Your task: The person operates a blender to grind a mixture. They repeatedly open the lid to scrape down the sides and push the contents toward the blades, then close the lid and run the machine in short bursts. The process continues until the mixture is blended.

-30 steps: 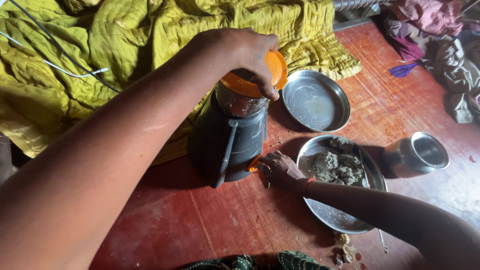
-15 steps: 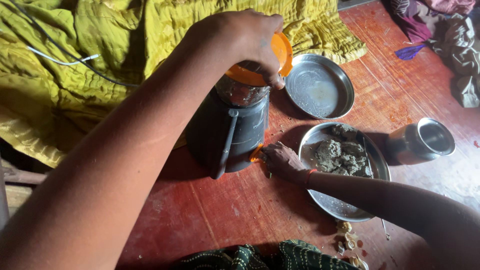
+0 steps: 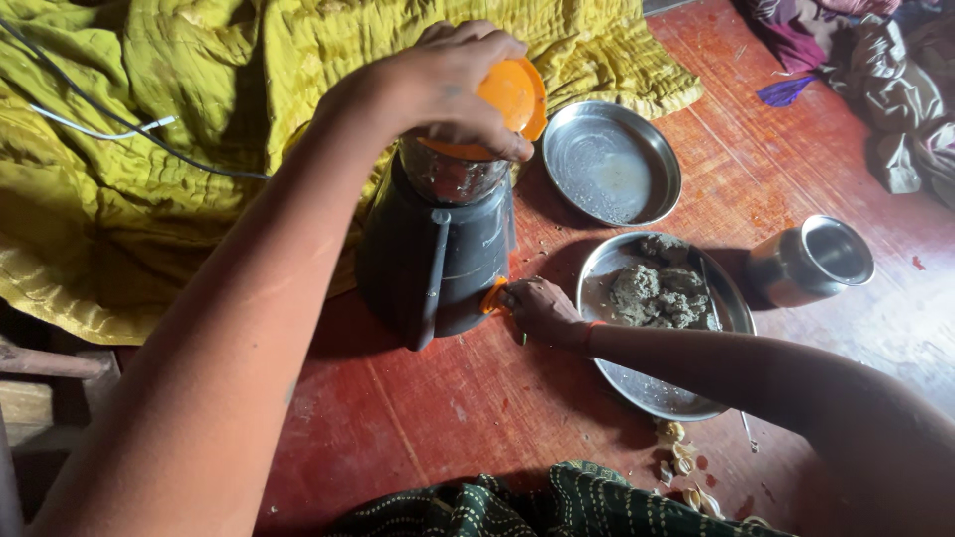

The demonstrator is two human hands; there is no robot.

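A dark grey mixer grinder [image 3: 448, 268] stands on the red floor, with a jar on top under an orange lid [image 3: 507, 94]. My left hand [image 3: 448, 85] presses down on that lid, fingers curled over its edge. My right hand [image 3: 537, 308] pinches the small orange knob [image 3: 493, 295] at the base of the grinder. Just right of that hand lies a steel plate [image 3: 637, 393] with lumps of grey-green paste [image 3: 657, 293].
An empty steel plate [image 3: 612, 164] lies behind the grinder. A steel cup [image 3: 811, 261] rests on its side at the right. A yellow quilt [image 3: 179, 119] with a black cable and a white cable covers the left. Peel scraps [image 3: 681, 462] lie near the front; clothes are heaped top right.
The view has shifted slightly, so everything sits a little further left. Both hands keep their places on the lid and the knob.
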